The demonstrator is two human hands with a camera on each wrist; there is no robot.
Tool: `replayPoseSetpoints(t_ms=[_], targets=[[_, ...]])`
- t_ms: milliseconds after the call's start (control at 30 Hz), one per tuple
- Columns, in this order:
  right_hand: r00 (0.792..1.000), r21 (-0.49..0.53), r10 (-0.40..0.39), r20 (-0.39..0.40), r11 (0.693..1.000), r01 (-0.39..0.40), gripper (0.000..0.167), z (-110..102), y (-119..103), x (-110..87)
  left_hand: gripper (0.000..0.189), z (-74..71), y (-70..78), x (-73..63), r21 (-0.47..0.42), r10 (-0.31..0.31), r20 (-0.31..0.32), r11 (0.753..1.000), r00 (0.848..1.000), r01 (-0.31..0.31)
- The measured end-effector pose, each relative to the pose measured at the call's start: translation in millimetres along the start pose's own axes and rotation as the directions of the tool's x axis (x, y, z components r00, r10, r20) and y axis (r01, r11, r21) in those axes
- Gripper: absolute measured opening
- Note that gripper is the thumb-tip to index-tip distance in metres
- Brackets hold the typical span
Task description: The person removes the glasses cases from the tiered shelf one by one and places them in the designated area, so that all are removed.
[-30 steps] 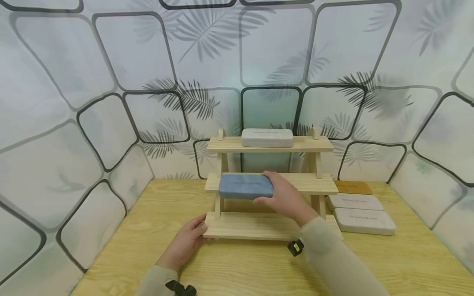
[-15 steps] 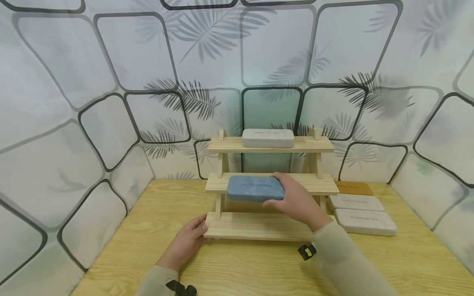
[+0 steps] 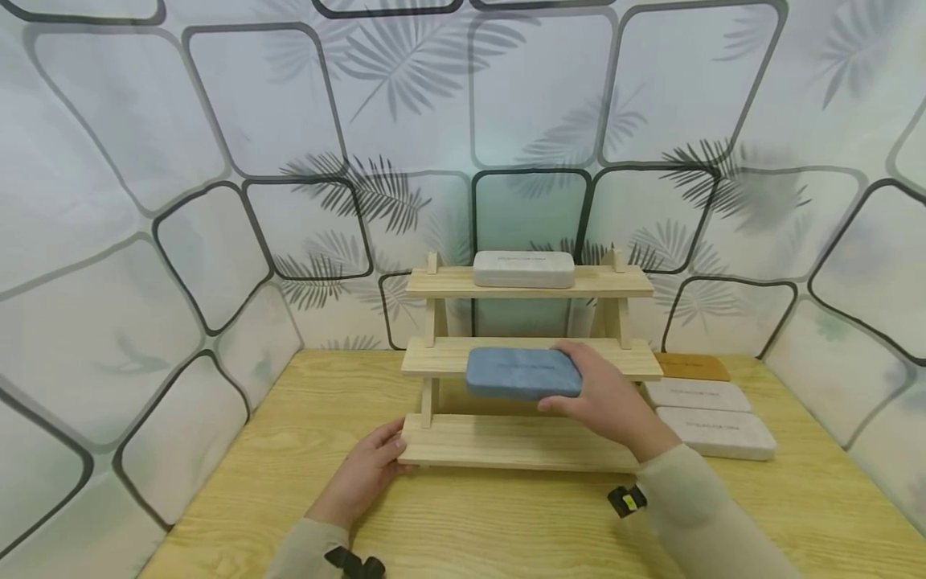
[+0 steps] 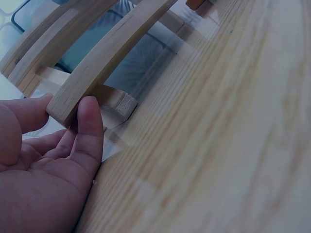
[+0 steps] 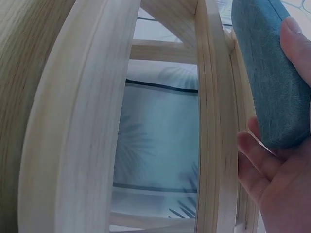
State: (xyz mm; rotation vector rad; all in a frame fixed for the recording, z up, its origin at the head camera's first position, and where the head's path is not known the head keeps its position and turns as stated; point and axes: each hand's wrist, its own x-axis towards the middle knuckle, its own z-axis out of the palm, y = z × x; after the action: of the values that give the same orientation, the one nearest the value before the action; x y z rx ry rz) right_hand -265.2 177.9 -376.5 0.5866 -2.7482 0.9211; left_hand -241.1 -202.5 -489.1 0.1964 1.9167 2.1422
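Observation:
My right hand (image 3: 615,402) grips the right end of a blue glasses case (image 3: 517,374), a long box with rounded corners and small lettering on top. In the right wrist view the thumb lies along one face of the case (image 5: 277,77) and the fingers are behind it. The case overlaps the front of the middle shelf in the head view. A three-tier wooden display stand (image 3: 506,442) stands on the table. With my left hand (image 3: 365,470) I pinch the left end of its lowest shelf. A whitish glasses case (image 3: 524,269) rests on the top shelf.
To the right of the stand, two whitish cases (image 3: 716,432) and a brown case (image 3: 693,367) lie in a row on the wood-grain table (image 3: 463,531). A patterned cloth curtain (image 3: 405,121) surrounds the table's back and sides.
My right hand has moved to the right and slightly down and nearer, carrying the blue glasses case along the middle shelf's front. My left hand has stayed at the lowest shelf's end.

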Motion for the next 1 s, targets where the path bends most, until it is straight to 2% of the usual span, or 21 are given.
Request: replayPoseSetpoints(t_ms=[267, 400, 600, 1000], targets=[[1.0, -0.028, -0.012, -0.021, 1.0, 0.011, 0.101, -6.9, 5.8, -11.5, 0.059, 1.8, 2.3, -1.1, 0.01, 0.003, -0.002, 1.0, 1.0, -0.003], [0.999, -0.024, 0.005, -0.035, 1.0, -0.006, 0.096, -13.2, 7.6, -18.3, 0.059, 2.2, 2.5, -0.9, 0.01, 0.002, -0.006, 1.0, 1.0, -0.002], [0.999, -0.016, 0.027, -0.047, 0.999, -0.028, 0.098, -23.0, 15.4, -28.7, 0.059, 1.3, 2.1, -0.7, 0.007, 0.006, 0.002, 1.0, 1.0, -0.006], [0.997, -0.056, 0.076, -0.022, 0.995, -0.077, 0.096, -43.3, 37.2, -56.0, 0.059, 0.0, 0.8, -0.5, 0.02, 0.007, -0.01, 1.0, 1.0, -0.007]])
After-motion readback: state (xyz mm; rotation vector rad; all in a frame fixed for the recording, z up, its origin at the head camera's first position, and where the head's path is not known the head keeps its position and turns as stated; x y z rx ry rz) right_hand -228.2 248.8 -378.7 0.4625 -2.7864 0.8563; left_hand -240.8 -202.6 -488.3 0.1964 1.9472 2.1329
